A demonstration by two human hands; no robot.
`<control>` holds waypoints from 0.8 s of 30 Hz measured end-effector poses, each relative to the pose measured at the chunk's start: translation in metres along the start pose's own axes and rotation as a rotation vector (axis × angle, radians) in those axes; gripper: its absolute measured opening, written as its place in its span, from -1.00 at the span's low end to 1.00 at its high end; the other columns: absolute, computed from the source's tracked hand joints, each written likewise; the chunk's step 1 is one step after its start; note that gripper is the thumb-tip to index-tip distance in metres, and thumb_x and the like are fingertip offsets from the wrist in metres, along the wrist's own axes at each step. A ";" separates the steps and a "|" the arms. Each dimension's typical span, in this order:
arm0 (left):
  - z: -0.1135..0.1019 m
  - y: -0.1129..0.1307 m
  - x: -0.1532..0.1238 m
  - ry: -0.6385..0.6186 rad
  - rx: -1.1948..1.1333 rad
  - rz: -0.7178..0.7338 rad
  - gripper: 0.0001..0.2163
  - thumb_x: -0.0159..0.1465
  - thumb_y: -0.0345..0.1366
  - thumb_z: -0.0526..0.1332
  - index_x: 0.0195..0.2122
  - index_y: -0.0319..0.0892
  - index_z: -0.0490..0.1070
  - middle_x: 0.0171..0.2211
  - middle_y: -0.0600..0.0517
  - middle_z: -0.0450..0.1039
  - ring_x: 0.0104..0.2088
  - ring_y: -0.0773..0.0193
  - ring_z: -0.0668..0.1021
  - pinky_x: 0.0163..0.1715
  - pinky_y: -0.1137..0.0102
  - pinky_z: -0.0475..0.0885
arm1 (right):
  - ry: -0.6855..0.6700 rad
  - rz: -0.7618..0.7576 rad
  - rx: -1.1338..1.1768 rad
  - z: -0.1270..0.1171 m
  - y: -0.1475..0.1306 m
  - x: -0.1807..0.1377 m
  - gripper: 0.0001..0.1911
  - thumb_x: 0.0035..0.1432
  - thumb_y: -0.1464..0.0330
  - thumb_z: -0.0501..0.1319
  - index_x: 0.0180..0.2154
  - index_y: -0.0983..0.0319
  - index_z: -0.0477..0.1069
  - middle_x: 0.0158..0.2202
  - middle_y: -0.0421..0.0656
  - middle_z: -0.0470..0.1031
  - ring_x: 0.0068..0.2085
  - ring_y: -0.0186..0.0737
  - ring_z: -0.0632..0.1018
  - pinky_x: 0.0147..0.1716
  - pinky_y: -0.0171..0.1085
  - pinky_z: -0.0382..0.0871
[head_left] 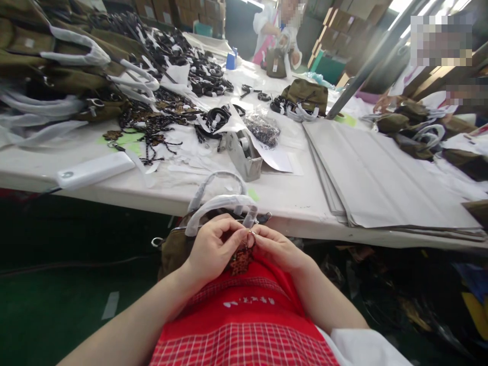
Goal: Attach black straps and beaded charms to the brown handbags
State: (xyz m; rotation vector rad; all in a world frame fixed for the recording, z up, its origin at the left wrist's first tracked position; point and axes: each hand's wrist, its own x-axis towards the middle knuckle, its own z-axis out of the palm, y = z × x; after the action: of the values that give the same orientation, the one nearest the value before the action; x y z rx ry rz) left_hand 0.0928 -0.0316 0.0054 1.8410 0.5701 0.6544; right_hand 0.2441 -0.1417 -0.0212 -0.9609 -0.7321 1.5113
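Observation:
An olive handbag rests against my lap at the table edge, its two handles wrapped in white film. In front of it, the fingertips of my left hand and my right hand meet in a pinch. Between them is the small metal fitting of a brown and black patterned charm, which hangs below my fingers. Whether the fitting is hooked to the bag is hidden by my fingers.
Ahead stand a metal tape dispenser and a packet of dark pieces. Patterned charms with cords, black straps and olive bags are heaped left. Grey sheets lie right. Co-workers handle bags beyond.

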 end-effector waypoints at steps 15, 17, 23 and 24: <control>0.020 0.000 0.032 -0.191 0.046 0.053 -0.77 0.32 -0.34 0.19 -0.49 -0.17 0.52 -0.47 0.06 0.52 -0.41 0.31 0.50 -0.28 0.44 0.36 | 0.181 0.035 0.190 -0.013 -0.004 -0.009 -0.65 0.10 0.11 0.37 -0.44 0.27 0.43 -0.49 -0.21 0.43 -0.49 -0.32 0.45 -0.47 -0.37 0.33; 0.017 -0.001 0.032 -0.224 0.117 0.115 -0.76 0.32 -0.34 0.19 -0.48 -0.16 0.53 -0.45 0.06 0.50 -0.37 0.31 0.50 -0.26 0.43 0.35 | 0.183 0.088 0.172 -0.014 -0.008 -0.010 -0.67 0.07 0.15 0.39 -0.45 0.29 0.45 -0.51 -0.22 0.41 -0.49 -0.36 0.40 -0.48 -0.40 0.28; 0.014 -0.010 0.035 -0.245 0.392 0.036 -0.76 0.37 -0.23 0.12 -0.34 -0.16 0.54 -0.34 -0.01 0.53 -0.26 0.18 0.53 -0.18 0.32 0.38 | 0.250 0.097 0.082 -0.015 -0.004 -0.007 -0.71 0.09 0.20 0.32 -0.52 0.27 0.40 -0.47 -0.21 0.35 -0.43 -0.32 0.34 -0.42 -0.36 0.20; 0.016 -0.012 0.037 -0.207 0.479 -0.013 -0.76 0.37 -0.20 0.12 -0.30 -0.18 0.53 -0.31 -0.04 0.54 -0.23 0.13 0.53 -0.15 0.28 0.38 | 0.274 0.067 0.046 -0.017 0.000 -0.006 -0.71 0.11 0.22 0.29 -0.52 0.26 0.38 -0.46 -0.22 0.33 -0.41 -0.32 0.32 -0.40 -0.35 0.18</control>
State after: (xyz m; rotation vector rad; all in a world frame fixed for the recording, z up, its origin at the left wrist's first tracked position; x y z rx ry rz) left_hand 0.1293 -0.0141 -0.0045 2.3157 0.6368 0.3254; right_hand 0.2594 -0.1489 -0.0282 -1.1394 -0.4713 1.4114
